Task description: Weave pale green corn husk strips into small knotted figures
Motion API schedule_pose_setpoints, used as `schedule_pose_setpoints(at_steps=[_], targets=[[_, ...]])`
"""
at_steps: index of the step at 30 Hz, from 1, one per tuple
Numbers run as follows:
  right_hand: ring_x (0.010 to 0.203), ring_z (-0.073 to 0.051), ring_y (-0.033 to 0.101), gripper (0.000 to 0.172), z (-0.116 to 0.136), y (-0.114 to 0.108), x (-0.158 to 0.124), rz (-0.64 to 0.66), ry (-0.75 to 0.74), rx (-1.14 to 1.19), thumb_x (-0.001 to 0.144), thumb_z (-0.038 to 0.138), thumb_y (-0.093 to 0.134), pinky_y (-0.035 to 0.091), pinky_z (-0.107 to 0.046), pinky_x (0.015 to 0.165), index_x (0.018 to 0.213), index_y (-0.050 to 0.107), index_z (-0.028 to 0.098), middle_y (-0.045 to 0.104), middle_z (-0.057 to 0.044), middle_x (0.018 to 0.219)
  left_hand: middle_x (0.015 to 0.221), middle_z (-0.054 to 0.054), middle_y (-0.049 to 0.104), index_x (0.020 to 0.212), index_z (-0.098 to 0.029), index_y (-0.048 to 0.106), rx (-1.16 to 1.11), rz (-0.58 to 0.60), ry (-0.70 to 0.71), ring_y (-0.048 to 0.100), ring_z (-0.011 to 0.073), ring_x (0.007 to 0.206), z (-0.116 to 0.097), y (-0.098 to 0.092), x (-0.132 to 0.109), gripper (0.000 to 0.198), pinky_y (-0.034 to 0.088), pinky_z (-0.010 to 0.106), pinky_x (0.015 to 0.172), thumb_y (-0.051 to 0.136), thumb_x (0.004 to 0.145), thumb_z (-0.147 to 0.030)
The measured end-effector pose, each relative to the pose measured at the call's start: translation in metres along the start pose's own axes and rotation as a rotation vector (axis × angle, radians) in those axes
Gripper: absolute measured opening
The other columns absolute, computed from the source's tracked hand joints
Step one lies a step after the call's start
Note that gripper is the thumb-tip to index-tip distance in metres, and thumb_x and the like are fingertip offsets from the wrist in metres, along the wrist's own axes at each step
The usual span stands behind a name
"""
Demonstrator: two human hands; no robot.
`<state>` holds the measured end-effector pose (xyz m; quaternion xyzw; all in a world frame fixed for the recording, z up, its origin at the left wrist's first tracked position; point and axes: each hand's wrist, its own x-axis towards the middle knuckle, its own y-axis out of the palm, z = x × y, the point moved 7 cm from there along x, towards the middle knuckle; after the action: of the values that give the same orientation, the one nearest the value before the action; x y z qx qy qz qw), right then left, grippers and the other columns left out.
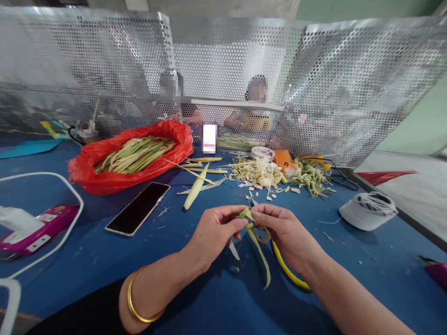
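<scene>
- Left hand [221,228]: thumb and fingers pinched on a small, folded knot of flat, pale-green plant strips [246,214].
- Right hand [286,230]: fingertips closed on the knot's right side.
- Knot: near centre, above the blue tabletop [195,293]; one tail hangs loose.
- Step, apparently: folding or tightening strips.
- Next move probably calls for a steady left pinch while the right draws a strip snug.

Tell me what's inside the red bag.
Long green and tan leaf strips lie heaped in the red bag. Only the top of the heap shows; anything deeper is covered by the strips and the bag's sides.
</scene>
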<state>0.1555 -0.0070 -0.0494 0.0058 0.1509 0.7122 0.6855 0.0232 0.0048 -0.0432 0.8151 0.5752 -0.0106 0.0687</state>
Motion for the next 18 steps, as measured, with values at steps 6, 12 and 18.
schedule_pose_setpoints(at_steps=[6,12,18], targets=[[0.058,-0.011,0.043,0.022,-0.0004,-0.0016,0.0004,-0.066,-0.125,-0.089,0.070,0.037,0.075,0.033,-0.024,0.056,0.068,0.065,0.017,0.054,0.003,0.061,0.060,-0.001,0.059,0.109,-0.015,0.072,0.009,-0.014,-0.008,0.049,0.0084,0.050,0.0000,-0.0008,0.0005,0.038,0.035,0.020,0.045,0.070,0.072,-0.026],[0.061,-0.012,0.047,0.024,-0.0047,0.0028,-0.0014,-0.133,-0.161,-0.102,0.073,0.040,0.072,0.038,-0.025,0.057,0.073,0.065,0.017,0.058,0.000,0.067,0.061,-0.002,0.059,0.107,-0.015,0.073,0.066,-0.037,0.034,0.048,0.0074,0.051,-0.0017,-0.0025,0.0007,0.034,0.036,0.020,0.046,0.069,0.074,-0.024],[0.061,-0.011,0.046,0.020,0.0000,0.0041,-0.0026,-0.163,-0.222,-0.133,0.074,0.036,0.070,0.039,-0.025,0.059,0.069,0.065,0.017,0.055,0.002,0.063,0.057,-0.001,0.058,0.107,-0.013,0.072,0.009,-0.041,-0.008,0.050,0.0089,0.051,0.0032,-0.0025,0.0005,0.036,0.036,0.020,0.046,0.067,0.077,-0.033]])
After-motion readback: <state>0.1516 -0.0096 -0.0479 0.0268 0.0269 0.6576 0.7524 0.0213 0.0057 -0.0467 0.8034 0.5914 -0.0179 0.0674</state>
